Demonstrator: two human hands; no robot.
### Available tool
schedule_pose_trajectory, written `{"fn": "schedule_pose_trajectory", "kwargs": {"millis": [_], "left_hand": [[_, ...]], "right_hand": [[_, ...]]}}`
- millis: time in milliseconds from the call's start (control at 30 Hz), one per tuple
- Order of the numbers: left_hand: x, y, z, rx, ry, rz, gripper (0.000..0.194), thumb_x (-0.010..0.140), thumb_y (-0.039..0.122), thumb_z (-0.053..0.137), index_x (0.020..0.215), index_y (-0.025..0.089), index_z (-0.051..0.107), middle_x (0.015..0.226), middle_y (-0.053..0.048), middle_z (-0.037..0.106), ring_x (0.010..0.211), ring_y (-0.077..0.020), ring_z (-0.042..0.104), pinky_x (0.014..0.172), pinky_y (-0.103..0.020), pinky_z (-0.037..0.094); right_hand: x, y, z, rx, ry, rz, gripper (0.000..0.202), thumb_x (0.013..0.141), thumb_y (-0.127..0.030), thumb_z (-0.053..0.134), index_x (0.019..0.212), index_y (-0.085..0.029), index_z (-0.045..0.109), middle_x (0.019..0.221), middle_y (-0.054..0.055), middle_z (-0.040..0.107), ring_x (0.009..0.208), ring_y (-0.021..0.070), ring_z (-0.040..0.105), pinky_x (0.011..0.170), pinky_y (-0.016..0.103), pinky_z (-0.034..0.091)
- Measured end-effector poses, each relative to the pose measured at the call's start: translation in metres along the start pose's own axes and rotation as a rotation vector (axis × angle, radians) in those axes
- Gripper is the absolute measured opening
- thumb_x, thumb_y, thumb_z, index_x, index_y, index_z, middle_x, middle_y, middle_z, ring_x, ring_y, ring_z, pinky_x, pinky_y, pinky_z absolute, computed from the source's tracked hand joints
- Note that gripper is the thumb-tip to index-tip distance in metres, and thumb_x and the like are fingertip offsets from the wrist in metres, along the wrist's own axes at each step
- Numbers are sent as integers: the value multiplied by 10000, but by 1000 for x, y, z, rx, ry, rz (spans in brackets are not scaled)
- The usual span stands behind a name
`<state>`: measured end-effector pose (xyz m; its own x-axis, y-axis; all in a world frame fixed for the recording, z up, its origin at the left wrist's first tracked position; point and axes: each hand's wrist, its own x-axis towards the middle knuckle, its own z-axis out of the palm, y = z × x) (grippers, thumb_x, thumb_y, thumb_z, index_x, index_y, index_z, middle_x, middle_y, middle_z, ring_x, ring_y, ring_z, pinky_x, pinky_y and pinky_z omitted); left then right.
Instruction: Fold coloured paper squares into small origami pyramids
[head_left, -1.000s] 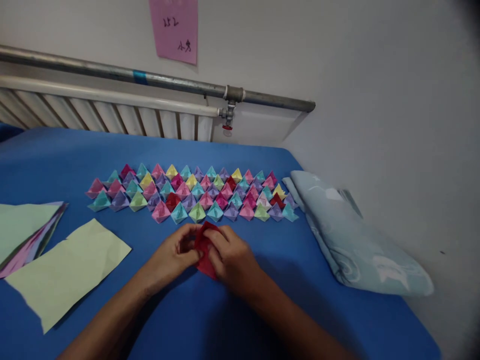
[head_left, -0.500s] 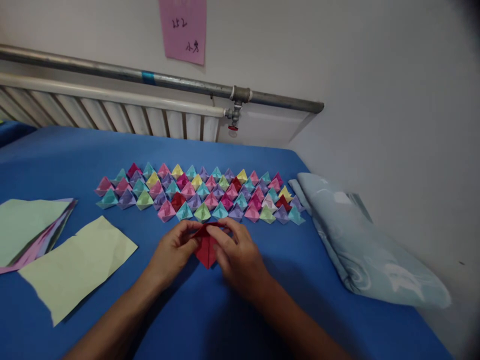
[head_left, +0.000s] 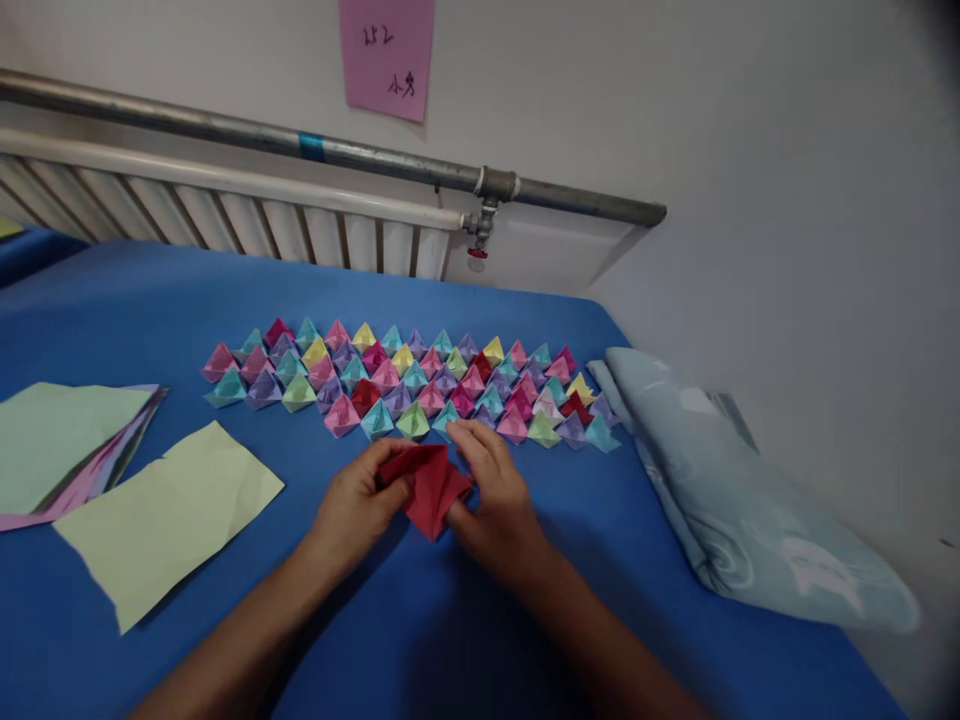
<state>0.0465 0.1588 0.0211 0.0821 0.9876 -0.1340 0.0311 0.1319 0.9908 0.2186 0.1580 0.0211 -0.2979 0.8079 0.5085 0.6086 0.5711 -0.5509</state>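
Note:
A folded piece of red paper (head_left: 431, 490) is between my two hands, with a pointed lower end and its folds spread apart. My left hand (head_left: 358, 505) pinches its left side, thumb in front and fingers behind. At the right side, my right hand (head_left: 495, 505) has its thumb against the paper's edge, while its fingers reach over the top, apart from the thumb. Just beyond my hands stand several rows of small folded paper boats (head_left: 412, 420) in pink, blue, purple, green, yellow and red.
A pale yellow paper sheet (head_left: 172, 515) lies left on the blue table (head_left: 360, 640), beside a stack of coloured paper (head_left: 67, 440). A folded light-blue cloth (head_left: 735, 500) lies at the right by the wall. Behind are a radiator (head_left: 247, 225) and a metal pipe (head_left: 390, 160).
The red paper has gone from a narrow folded shape to a wider, opened one. My right hand has shifted from its front face to its right edge. The view has moved slightly.

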Motion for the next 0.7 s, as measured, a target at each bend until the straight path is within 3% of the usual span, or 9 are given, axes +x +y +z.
{"fn": "schedule_pose_trajectory", "kwargs": {"millis": [133, 267, 433, 700], "left_hand": [[-1, 0, -1, 135, -22, 47, 324, 651, 158, 556, 942, 227, 682, 876, -8, 697, 836, -211, 623, 755, -317, 455], [-2, -1, -1, 245, -75, 135, 319, 660, 138, 539, 906, 229, 720, 867, -19, 689, 836, -208, 618, 749, -308, 447], [-2, 2, -2, 269, -134, 118, 320, 617, 98, 528, 838, 224, 722, 764, 4, 651, 753, -181, 601, 689, -275, 438], [0, 1, -4, 219, -180, 48, 246, 667, 158, 559, 831, 215, 733, 806, -7, 678, 765, -185, 616, 698, -285, 451]], "right_hand": [[0, 2, 1, 118, -56, 32, 650, 762, -71, 556, 1377, -246, 439, 1305, 123, 502, 1157, 237, 545, 936, 380, 502], [0, 4, 0, 233, -129, 144, 668, 716, -83, 597, 1345, -257, 456, 1235, 100, 543, 901, 186, 604, 769, 326, 537], [3, 3, -9, 323, -189, 278, 653, 676, -99, 638, 1294, -240, 481, 1117, 51, 571, 683, 102, 524, 665, 259, 490], [3, 7, -17, 336, -317, 190, 510, 697, -125, 662, 1178, -230, 533, 915, -3, 575, 612, 87, 468, 578, 218, 418]]}}
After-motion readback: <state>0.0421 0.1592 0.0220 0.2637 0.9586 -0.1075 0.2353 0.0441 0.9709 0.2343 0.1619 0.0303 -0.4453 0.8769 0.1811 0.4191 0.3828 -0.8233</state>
